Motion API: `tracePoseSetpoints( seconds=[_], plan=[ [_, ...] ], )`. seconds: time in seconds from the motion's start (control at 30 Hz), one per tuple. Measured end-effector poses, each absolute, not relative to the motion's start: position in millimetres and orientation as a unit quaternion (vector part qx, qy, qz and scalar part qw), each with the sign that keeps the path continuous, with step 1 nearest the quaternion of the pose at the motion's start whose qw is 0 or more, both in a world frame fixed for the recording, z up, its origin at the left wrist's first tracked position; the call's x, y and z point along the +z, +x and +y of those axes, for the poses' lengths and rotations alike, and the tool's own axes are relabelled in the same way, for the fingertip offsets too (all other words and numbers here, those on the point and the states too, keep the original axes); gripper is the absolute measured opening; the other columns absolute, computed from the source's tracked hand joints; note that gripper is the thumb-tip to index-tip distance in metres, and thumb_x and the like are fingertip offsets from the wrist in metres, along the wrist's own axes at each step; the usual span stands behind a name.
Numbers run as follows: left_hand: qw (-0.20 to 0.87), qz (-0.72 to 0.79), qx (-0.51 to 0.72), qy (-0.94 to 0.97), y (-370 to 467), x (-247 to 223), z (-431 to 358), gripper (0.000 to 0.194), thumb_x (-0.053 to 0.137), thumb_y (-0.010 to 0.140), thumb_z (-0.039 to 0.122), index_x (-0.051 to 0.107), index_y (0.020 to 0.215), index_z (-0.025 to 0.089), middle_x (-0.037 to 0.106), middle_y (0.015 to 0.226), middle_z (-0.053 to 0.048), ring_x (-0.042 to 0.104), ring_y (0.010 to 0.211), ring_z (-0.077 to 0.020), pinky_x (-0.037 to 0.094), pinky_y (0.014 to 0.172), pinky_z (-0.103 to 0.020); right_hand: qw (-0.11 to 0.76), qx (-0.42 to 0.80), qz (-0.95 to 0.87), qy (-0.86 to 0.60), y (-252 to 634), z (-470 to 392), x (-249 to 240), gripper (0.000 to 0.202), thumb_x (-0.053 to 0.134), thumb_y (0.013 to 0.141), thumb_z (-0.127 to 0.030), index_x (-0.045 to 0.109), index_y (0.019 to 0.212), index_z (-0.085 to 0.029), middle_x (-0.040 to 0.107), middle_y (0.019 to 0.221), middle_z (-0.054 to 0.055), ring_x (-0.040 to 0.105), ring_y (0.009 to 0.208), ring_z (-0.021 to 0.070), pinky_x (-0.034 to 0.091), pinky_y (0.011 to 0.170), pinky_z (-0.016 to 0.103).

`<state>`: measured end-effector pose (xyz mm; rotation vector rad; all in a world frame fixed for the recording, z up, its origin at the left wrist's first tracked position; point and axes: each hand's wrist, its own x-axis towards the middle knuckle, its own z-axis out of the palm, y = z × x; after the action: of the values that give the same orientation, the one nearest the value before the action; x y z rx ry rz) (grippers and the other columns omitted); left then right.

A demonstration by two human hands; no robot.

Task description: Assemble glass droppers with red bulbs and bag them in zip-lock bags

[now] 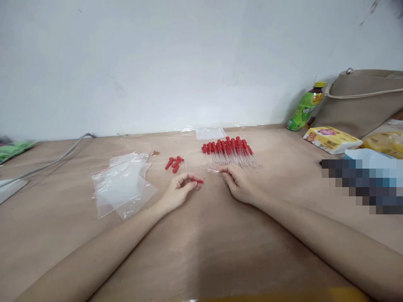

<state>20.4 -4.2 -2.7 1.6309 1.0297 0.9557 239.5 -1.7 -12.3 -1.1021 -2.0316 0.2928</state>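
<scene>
Red bulb (199, 181) pinched in my left hand (179, 191), tip poking out rightward, clear tube (214, 170) pinched in my right hand (239, 183), small gap between, red-topped droppers (228, 146) toward the desk's (157, 260) back edge

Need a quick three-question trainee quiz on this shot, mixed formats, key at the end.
1. What does the left hand hold?
2. True or false: the plastic bags lie to the right of the red-topped droppers.
3. Just beyond the right hand lie: A) the green bottle, B) the red-topped droppers, C) the grey cable.

Key:
1. A red bulb.
2. False: the plastic bags lie left of the red-topped droppers.
3. B.
</scene>
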Motion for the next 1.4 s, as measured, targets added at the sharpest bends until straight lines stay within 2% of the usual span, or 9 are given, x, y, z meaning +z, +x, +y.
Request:
tracePoseSetpoints(
  seconds=[0.1,0.23,0.37,0.47,0.57,0.8,0.97,1.17,1.4],
  plan=[
    [0.486,0.423,0.397,0.653,19.1,-7.2,-1.8,0.021,0.064,0.072,0.029,0.051,0.079,0.014,0.062,0.076,-0.003,0.060,0.070,-0.0126,0.048,0.069,-0.028,0.377,0.127,-0.801,-0.447,238.6,-5.8,-14.7,0.017,0.039,0.087,-0.018,0.054,0.093,-0.016,0.062,0.087,0.006,0.056,0.081,0.0163,0.041,0.072,0.030],
    [0.503,0.394,0.417,0.646,19.6,-9.1,-0.1,0.026,0.063,0.075,0.034,0.045,0.081,0.016,0.058,0.071,0.001,0.060,0.065,-0.0112,0.049,0.065,-0.027,0.355,0.098,-0.834,-0.412,237.5,-8.9,-14.3,0.019,0.041,0.087,-0.023,0.057,0.096,-0.017,0.064,0.085,0.005,0.056,0.077,0.0156,0.039,0.072,0.030],
    [0.432,0.411,0.402,0.695,19.0,-6.7,-2.7,0.025,0.054,0.081,0.038,0.054,0.086,0.014,0.059,0.072,-0.001,0.057,0.064,-0.0110,0.047,0.062,-0.024,0.366,0.062,-0.852,-0.370,234.5,-12.5,-15.4,0.022,0.042,0.088,-0.023,0.057,0.104,-0.019,0.065,0.094,0.006,0.057,0.084,0.0162,0.038,0.075,0.030],
    [0.364,0.415,0.379,0.743,17.7,-2.8,-5.2,0.025,0.050,0.083,0.036,0.061,0.086,0.014,0.063,0.077,-0.003,0.057,0.073,-0.0131,0.046,0.068,-0.025,0.373,0.059,-0.846,-0.375,231.9,-15.5,-15.5,0.021,0.042,0.089,-0.023,0.058,0.101,-0.019,0.066,0.092,0.004,0.057,0.082,0.0152,0.037,0.074,0.030],
    [0.347,0.407,0.374,0.758,17.7,0.9,-6.7,0.024,0.049,0.084,0.033,0.063,0.087,0.014,0.065,0.082,-0.003,0.058,0.077,-0.0141,0.045,0.071,-0.025,0.367,0.062,-0.847,-0.379,230.7,-17.0,-15.7,0.020,0.041,0.089,-0.023,0.057,0.101,-0.020,0.066,0.093,0.003,0.058,0.081,0.0144,0.034,0.074,0.031],
    [0.383,0.430,0.348,0.740,19.0,-0.9,-8.1,0.023,0.053,0.081,0.032,0.062,0.090,0.013,0.054,0.057,0.003,0.046,0.048,-0.0082,0.036,0.046,-0.019,0.352,0.079,-0.853,-0.378,231.8,-16.7,-17.6,0.021,0.042,0.089,-0.023,0.058,0.102,-0.020,0.067,0.093,0.003,0.059,0.080,0.0133,0.032,0.074,0.031],
    [0.353,0.412,0.360,0.759,18.5,-4.5,-9.3,0.018,0.055,0.080,0.029,0.064,0.087,0.014,0.063,0.071,-0.001,0.054,0.061,-0.0106,0.043,0.055,-0.020,0.353,0.103,-0.854,-0.369,231.6,-15.9,-17.6,0.022,0.045,0.088,-0.024,0.062,0.101,-0.022,0.068,0.084,0.000,0.057,0.071,0.0116,0.030,0.074,0.031],
    [0.353,0.398,0.341,0.775,16.5,-2.6,-13.2,0.018,0.053,0.080,0.029,0.064,0.083,0.015,0.066,0.077,-0.002,0.059,0.070,-0.0138,0.047,0.064,-0.024,0.317,0.109,-0.869,-0.363,233.0,-14.4,-12.6,0.023,0.046,0.087,-0.025,0.064,0.102,-0.024,0.067,0.069,-0.003,0.050,0.054,0.0086,0.026,0.070,0.030],
    [0.291,0.424,0.316,0.798,17.9,-4.0,-16.9,0.020,0.054,0.082,0.032,0.064,0.087,0.016,0.065,0.077,-0.002,0.057,0.066,-0.0129,0.044,0.059,-0.023,0.303,0.009,-0.880,-0.365,230.7,-16.2,-9.3,0.024,0.045,0.085,-0.022,0.067,0.094,-0.020,0.065,0.068,0.001,0.046,0.055,0.0100,0.021,0.067,0.031]
  ],
)
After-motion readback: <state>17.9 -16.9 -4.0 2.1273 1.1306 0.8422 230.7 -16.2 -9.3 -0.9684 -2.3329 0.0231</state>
